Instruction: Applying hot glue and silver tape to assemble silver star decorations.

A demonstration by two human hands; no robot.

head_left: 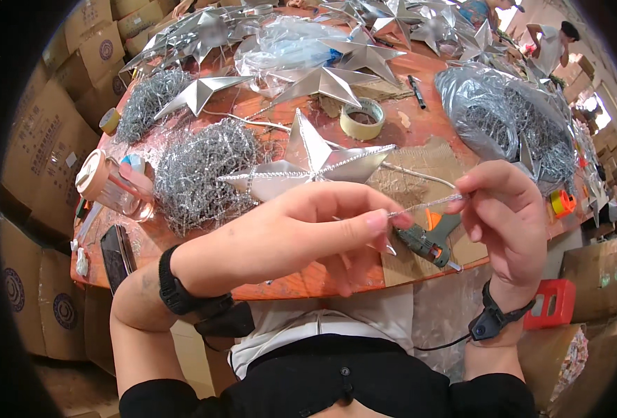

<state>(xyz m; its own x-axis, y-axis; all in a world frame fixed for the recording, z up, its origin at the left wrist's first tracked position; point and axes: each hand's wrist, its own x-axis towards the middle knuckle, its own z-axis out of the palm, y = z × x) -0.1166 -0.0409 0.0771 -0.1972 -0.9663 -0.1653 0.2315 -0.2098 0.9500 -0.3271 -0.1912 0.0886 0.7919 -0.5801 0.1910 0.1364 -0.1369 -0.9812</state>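
Note:
A short stretch of thin silver beaded trim (427,205) runs taut between my hands. My left hand (315,226) pinches one end between thumb and forefinger. At the other end, my right hand (507,216) holds it in closed fingertips. Just beyond and partly behind my left hand lies a silver five-pointed star (308,164), with sparkling trim along some of its edges. A glue gun (423,244) with an orange trigger rests on a cardboard sheet (430,157) beneath the trim; its upper part is partly hidden. Left of the star sits a tangled heap of silver trim (207,171).
A tape roll (363,120) and a black marker (416,92) lie past the star. More silver stars (322,83) cover the far table. A plastic bag of trim (507,115) stands right; a drinking bottle (113,184) and phone (118,254) are left. Cardboard boxes (43,139) flank the table.

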